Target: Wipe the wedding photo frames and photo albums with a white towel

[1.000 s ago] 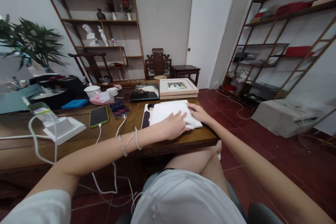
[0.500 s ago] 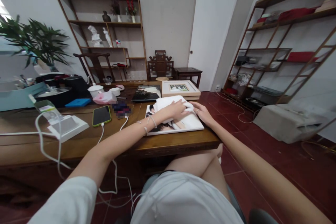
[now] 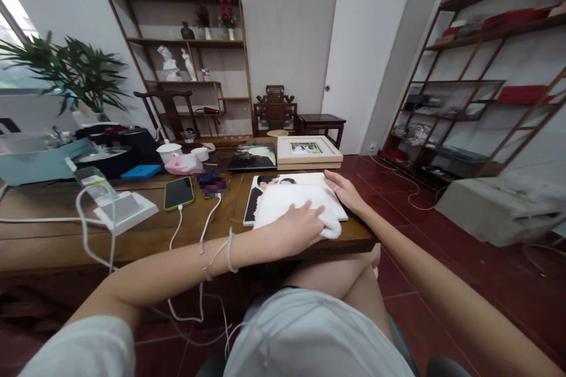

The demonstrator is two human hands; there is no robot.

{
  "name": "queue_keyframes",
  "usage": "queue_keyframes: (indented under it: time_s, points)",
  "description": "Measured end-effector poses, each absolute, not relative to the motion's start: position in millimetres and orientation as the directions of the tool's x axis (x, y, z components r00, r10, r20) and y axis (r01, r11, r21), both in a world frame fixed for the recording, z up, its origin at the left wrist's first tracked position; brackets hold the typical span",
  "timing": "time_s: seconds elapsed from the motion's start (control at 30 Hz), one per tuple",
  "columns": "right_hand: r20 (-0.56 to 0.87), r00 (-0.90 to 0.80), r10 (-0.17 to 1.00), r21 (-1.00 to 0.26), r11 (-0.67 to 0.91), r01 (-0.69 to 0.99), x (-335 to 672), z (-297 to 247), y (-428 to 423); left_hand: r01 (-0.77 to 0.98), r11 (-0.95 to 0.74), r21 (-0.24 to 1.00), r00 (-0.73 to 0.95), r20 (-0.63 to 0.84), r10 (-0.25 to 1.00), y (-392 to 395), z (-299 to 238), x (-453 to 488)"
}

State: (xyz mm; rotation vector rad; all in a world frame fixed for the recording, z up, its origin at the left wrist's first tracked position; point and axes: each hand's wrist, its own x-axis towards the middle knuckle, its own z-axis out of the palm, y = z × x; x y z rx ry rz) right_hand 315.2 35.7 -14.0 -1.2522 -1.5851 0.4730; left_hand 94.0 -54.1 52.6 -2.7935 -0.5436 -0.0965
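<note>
A fluffy white cloth [image 3: 283, 203] lies over the near part of a photo panel [image 3: 253, 203], which is flat at the table's front edge. My left hand [image 3: 300, 228] presses down on this cloth, its fingers bent into the fabric near the panel's front edge. Around the panel's right edge my right hand [image 3: 345, 189] grips, its fingertips by the far right corner. Dark-haired heads in the printed picture show above the cloth; the rest of the print is covered.
Behind the panel are a dark photo board [image 3: 252, 156] and a pale wooden picture frame [image 3: 309, 152]. To the left lie a phone [image 3: 179, 193] on a charging cable, a white box [image 3: 126, 212], a pink plastic bag [image 3: 183, 163] and a blue box [image 3: 140, 172].
My left hand has pulled the cloth toward me, down to the panel's front edge, and the cloth lies more spread out. My right hand stays at the right edge.
</note>
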Motion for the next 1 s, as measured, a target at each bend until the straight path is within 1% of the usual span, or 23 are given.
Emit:
queue_keyframes:
  time_s: [0.1, 0.23, 0.3, 0.37, 0.53, 0.63, 0.73, 0.83, 0.93, 1.0]
  points:
    - [0.495, -0.05, 0.867, -0.708, 0.437, 0.555, 314.3, -15.6, 33.8, 0.405, -0.871, -0.279, 0.914, 0.109, 0.39, -42.3, 54.0, 71.0]
    - [0.474, -0.12, 0.872, -0.66, 0.442, 0.607, 313.9, -16.2, 32.4, 0.55, -0.804, -0.227, 0.833, 0.089, 0.545, -7.2, 59.1, 57.3]
    - [0.465, -0.133, 0.875, -0.645, 0.438, 0.627, 313.9, -15.9, 31.8, 0.628, -0.742, -0.235, 0.774, 0.099, 0.625, 11.3, 60.4, 54.2]
    - [0.466, -0.132, 0.875, -0.631, 0.434, 0.643, 313.7, -15.4, 31.3, 0.66, -0.707, -0.255, 0.746, 0.11, 0.656, 29.2, 59.3, 50.6]
    - [0.47, -0.129, 0.873, -0.609, 0.426, 0.669, 312.7, -14.0, 30.4, 0.573, -0.772, -0.277, 0.816, 0.098, 0.57, 64.7, 49.2, 38.4]
    - [0.463, -0.138, 0.875, -0.601, 0.425, 0.677, 312.0, -12.9, 29.7, 0.563, -0.786, -0.257, 0.822, 0.078, 0.564, 66.3, 45.7, 35.8]
    - [0.46, -0.136, 0.878, -0.598, 0.419, 0.683, 311.7, -12.6, 29.3, 0.556, -0.799, -0.229, 0.825, 0.035, 0.564, 42.2, 49.1, 37.8]
    - [0.467, -0.138, 0.873, -0.595, 0.425, 0.682, 312.1, -13.3, 29.5, 0.492, -0.846, -0.206, 0.863, -0.011, 0.505, -2.2, 56.1, 39.3]
    - [0.475, -0.139, 0.869, -0.592, 0.432, 0.68, 312.5, -13.9, 29.9, 0.424, -0.888, -0.179, 0.902, -0.004, 0.432, -42.9, 59.2, 36.6]
    - [0.477, -0.135, 0.869, -0.592, 0.431, 0.681, 312.5, -13.8, 29.9, 0.414, -0.89, -0.19, 0.908, 0.012, 0.42, -54.2, 57.5, 32.7]
